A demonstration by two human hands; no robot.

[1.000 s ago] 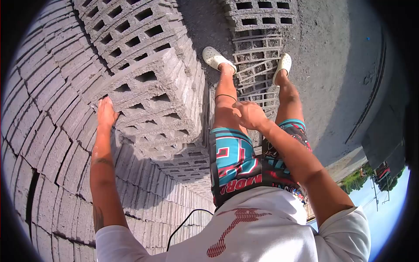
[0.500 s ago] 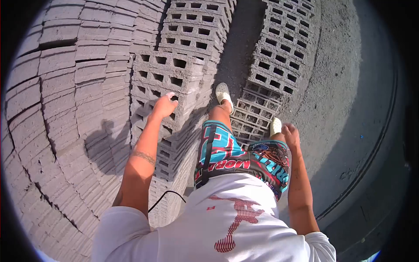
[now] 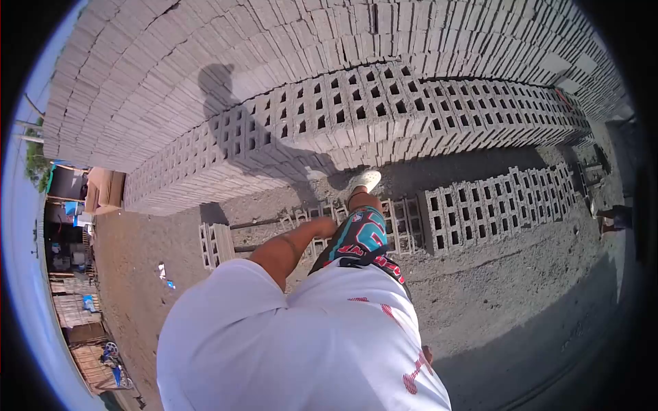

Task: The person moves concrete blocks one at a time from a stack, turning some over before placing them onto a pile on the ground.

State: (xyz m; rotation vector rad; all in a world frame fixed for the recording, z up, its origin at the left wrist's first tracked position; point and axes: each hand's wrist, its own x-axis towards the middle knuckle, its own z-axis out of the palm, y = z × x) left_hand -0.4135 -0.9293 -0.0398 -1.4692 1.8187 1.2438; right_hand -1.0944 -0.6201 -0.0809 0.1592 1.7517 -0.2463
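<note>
White short-sleeved T-shirt [image 3: 301, 335], red striped print [image 3: 413, 380]; teal-and-black shorts [image 3: 356, 240], red lettering; pale cream clog [image 3: 367, 180].

Ground [image 3: 493, 294] (partly shaded) bears hollow blocks [image 3: 482, 214].

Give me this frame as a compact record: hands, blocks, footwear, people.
left hand: beside the thigh, nothing visibly held
right hand: not identifiable; a patch of skin at the shirt's edge may be part of it
tall stack: hollow blocks, long row, wearer's shadow across it
low row: hollow blocks on the ground
footwear: one pale clog visible
other person: partly visible, far right
</note>
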